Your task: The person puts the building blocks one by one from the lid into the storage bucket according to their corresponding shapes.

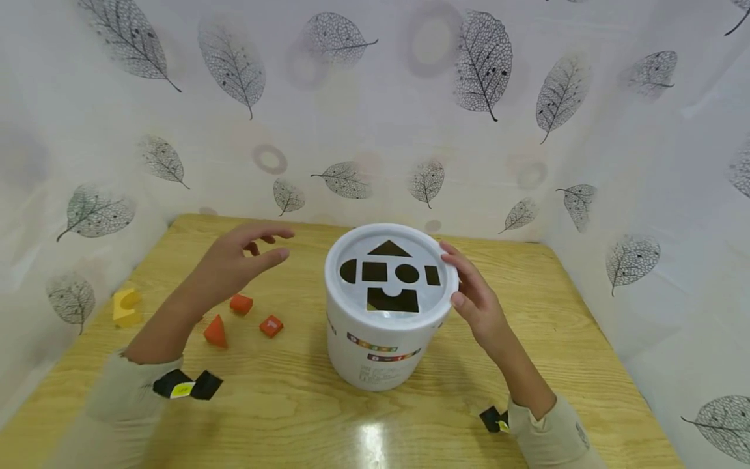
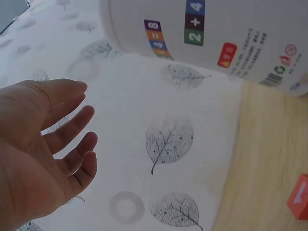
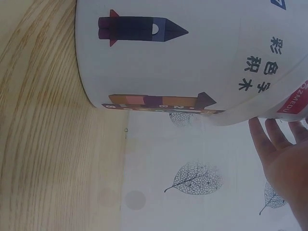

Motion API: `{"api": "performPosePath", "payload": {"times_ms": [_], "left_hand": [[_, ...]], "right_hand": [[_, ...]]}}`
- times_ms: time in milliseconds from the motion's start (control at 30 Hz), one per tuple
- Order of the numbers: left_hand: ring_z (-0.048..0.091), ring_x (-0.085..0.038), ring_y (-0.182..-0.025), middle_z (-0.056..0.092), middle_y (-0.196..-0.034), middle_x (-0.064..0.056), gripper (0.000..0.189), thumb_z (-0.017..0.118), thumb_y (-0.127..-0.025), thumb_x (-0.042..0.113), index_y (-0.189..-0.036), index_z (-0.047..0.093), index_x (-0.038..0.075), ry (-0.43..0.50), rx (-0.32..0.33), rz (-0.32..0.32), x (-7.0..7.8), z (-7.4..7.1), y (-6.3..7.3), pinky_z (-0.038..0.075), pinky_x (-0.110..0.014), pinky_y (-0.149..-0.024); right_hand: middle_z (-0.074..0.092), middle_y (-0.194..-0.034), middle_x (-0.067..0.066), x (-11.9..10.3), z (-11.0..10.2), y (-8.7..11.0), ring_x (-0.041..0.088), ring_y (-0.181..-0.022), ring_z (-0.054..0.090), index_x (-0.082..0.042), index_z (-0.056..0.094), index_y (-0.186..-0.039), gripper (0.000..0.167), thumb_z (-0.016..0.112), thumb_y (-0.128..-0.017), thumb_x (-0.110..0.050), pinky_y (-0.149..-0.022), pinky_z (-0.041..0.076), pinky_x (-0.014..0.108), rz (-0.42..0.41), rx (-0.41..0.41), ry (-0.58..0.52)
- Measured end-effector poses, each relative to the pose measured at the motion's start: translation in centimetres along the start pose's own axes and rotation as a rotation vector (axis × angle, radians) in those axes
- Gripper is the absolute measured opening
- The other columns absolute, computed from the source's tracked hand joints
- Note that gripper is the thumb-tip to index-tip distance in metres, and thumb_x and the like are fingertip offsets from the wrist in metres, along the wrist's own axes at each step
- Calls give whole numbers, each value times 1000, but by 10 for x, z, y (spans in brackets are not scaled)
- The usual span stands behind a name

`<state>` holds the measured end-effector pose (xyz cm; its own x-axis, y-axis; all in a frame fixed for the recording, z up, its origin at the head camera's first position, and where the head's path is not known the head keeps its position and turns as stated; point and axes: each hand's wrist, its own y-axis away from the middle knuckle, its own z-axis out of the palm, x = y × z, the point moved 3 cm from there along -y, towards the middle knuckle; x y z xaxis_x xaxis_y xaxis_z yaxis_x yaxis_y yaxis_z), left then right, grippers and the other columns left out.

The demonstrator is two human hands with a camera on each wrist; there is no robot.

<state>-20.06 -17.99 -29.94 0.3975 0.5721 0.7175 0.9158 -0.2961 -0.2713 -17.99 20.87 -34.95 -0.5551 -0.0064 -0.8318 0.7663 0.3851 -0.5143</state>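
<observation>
A white shape-sorter bucket (image 1: 346, 342) stands upright on the table, with a lid (image 1: 354, 294) on top that has several cut-out shapes, among them a triangle, a circle and rectangles. The fingers and thumb of my right hand (image 1: 477, 303) rest against the right side of the lid's rim. In the right wrist view its fingertips meet the same edge. To the left of the bucket, my left hand (image 1: 237, 260) hovers with loosely bent fingers and nothing in them. Below it lie a red cylinder-like block (image 1: 241, 303), an orange-red triangular block (image 1: 215, 331) and a red cube-like block (image 1: 271, 326).
Two yellow blocks (image 1: 125, 308), one with a curved notch, sit at the table's left edge beyond my left forearm. The wooden table (image 1: 281, 417) is bounded at the back and sides by a pale leaf-print cloth (image 1: 375, 130).
</observation>
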Motion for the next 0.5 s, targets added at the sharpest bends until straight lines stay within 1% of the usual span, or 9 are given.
{"api": "performPosePath", "payload": {"times_ms": [133, 200, 300, 400, 500], "left_hand": [[54, -18, -109, 61, -131, 2, 39, 61, -100, 43, -137, 60, 29, 0, 23, -132, -23, -14, 8, 47, -30, -81], [54, -21, -108, 60, -132, 0, 42, 59, -101, 45, -139, 59, 29, -1, 28, -169, -36, -20, 11, 48, -30, -80], [53, -18, -112, 58, -136, -1, 44, 57, -101, 46, -140, 58, 27, -26, 50, -185, -54, -26, 14, 45, -26, -87], [51, -14, -114, 57, -139, -1, 45, 56, -102, 46, -141, 57, 24, -56, 77, -194, -71, -30, 17, 40, -28, -92], [50, -15, -114, 55, -141, -5, 47, 54, -103, 46, -143, 56, 20, -69, 95, -211, -85, -34, 19, 40, -29, -92]], "right_hand": [[25, -166, 10, -2, 0, 0, 16, -139, 47, 4, 37, -150, 60, 55, -104, -31, -99, 51, 26, 3, 3, 7], [24, -166, 10, -3, 1, 0, 16, -140, 47, 4, 37, -150, 61, 56, -104, -31, -100, 51, 26, 6, 4, 3], [24, -166, 10, -3, 1, 0, 15, -141, 46, 4, 37, -150, 62, 56, -104, -33, -100, 51, 26, 10, 10, -3], [25, -166, 10, -4, 1, 0, 16, -141, 46, 4, 37, -150, 63, 57, -104, -34, -100, 51, 27, 16, 12, 0], [25, -166, 9, -3, 1, 0, 19, -141, 46, 4, 37, -150, 63, 57, -104, -34, -100, 51, 27, 23, 11, 4]]}}
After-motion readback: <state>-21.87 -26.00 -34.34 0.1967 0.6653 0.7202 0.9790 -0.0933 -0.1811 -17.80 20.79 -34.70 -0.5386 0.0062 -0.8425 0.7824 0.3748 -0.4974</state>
